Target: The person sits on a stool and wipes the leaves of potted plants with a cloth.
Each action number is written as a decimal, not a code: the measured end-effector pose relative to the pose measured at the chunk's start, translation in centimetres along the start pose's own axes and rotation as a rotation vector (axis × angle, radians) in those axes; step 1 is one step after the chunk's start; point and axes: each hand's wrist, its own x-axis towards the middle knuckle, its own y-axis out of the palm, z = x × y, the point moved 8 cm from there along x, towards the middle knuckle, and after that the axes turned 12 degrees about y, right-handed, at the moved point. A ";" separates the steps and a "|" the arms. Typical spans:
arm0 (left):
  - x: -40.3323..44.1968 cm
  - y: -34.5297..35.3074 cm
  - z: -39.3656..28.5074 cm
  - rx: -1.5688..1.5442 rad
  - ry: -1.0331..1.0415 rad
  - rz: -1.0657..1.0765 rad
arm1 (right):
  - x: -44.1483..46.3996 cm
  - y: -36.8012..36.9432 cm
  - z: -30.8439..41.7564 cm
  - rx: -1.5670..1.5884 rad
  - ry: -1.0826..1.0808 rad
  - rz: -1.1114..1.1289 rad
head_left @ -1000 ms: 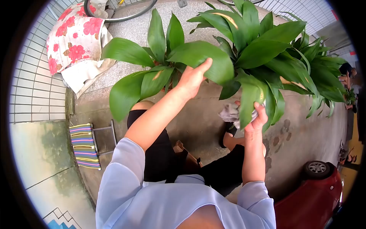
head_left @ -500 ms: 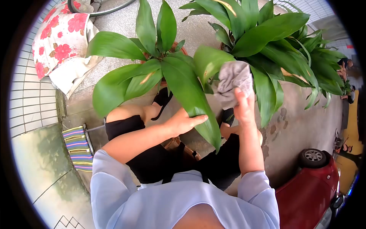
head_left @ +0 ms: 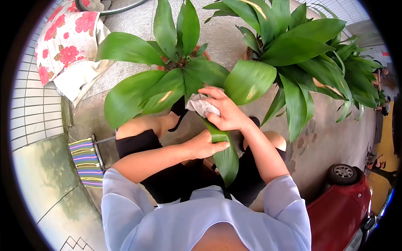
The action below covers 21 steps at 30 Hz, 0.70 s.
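A broad green leaf [head_left: 227,161] of the potted plant hangs down toward my lap. My left hand [head_left: 205,145] is closed on it, thumb on top and fingers beneath. Just above, my right hand [head_left: 226,112] grips a crumpled grey cloth [head_left: 202,105], which lies against the same leaf nearer its base. The plant's terracotta pot [head_left: 202,53] shows partly behind its leaves. To the right of my right hand, another wide leaf [head_left: 251,81] with a pale brown spot hangs free.
More leafy plants [head_left: 301,52] stand at the upper right. A flowered cloth cover [head_left: 67,42] is at the upper left, beside a wheel [head_left: 113,11]. A striped folding stool [head_left: 86,161] is at the left, a red car [head_left: 341,205] at the lower right. People are at the far right.
My right hand has moved left and down with the cloth, from the spotted leaf to the one my left hand holds. My left hand has come slightly lower, and that leaf is pulled nearer my lap.
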 end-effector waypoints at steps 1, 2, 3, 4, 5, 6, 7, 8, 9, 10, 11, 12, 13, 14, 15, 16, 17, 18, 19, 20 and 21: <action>0.0 0.1 -0.3 -0.037 0.001 -0.001 | 0.6 0.2 -0.9 -0.019 0.005 -0.029; 0.0 0.1 -0.6 -0.073 0.002 -0.007 | 1.4 0.5 -2.5 0.078 0.130 -0.003; -0.1 0.1 -1.0 -0.109 0.001 -0.014 | 2.0 0.4 -3.8 0.128 0.232 -0.077; -0.3 -0.2 -1.5 -0.157 0.020 -0.052 | 2.3 1.0 -6.7 0.328 0.531 -0.043; -0.4 -0.5 -2.0 -0.204 0.040 -0.091 | 2.1 2.1 -9.2 0.528 0.829 -0.006; -0.5 -0.9 -2.6 -0.252 0.059 -0.129 | 1.6 3.8 -12.3 0.796 1.025 -0.087; -0.6 -1.2 -3.5 -0.285 0.088 -0.131 | 1.4 6.0 -13.2 1.144 1.190 0.001; -0.7 -1.6 -4.4 -0.319 0.117 -0.130 | 1.6 6.7 -13.5 1.359 1.166 0.031; -0.8 -1.9 -5.0 -0.354 0.144 -0.126 | 2.1 7.0 -12.6 1.575 1.132 0.058; -1.0 -2.0 -4.4 -0.365 0.135 -0.097 | 3.0 6.5 -11.3 1.633 1.075 0.047; -1.1 -1.9 -3.7 -0.377 0.094 -0.086 | 3.9 6.2 -9.8 1.687 1.018 0.039; -1.4 -1.5 -2.9 -0.390 0.053 -0.076 | 4.5 6.1 -8.8 1.739 0.962 0.032; -1.6 -0.9 -2.0 -0.404 0.012 -0.069 | 4.9 6.3 -8.9 1.761 0.936 0.063; -1.6 -0.6 -1.2 -0.357 0.064 -0.091 | 5.5 6.6 -9.2 1.782 0.909 0.097; -1.6 -0.6 -0.5 -0.277 0.051 -0.063 | 6.1 6.7 -9.1 1.805 0.881 0.130; -1.5 -0.6 0.1 -0.194 0.037 -0.034 | 6.2 6.9 -8.9 1.765 0.866 0.175; -1.6 -0.6 0.8 -0.112 0.021 -0.005 | 6.2 7.0 -8.7 1.726 0.851 0.219; -1.6 -0.9 1.3 -0.065 -0.007 -0.018 | 6.1 7.1 -8.3 1.686 0.836 0.263; -1.6 -1.3 1.4 -0.049 0.013 -0.038 | 5.9 7.3 -8.1 1.667 0.867 0.303; -1.6 -1.8 1.4 -0.033 0.035 -0.058 | 5.5 7.3 -7.9 1.646 0.898 0.340; -1.5 -2.1 1.2 -0.021 0.056 -0.075 | 4.8 7.3 -7.8 1.625 0.932 0.374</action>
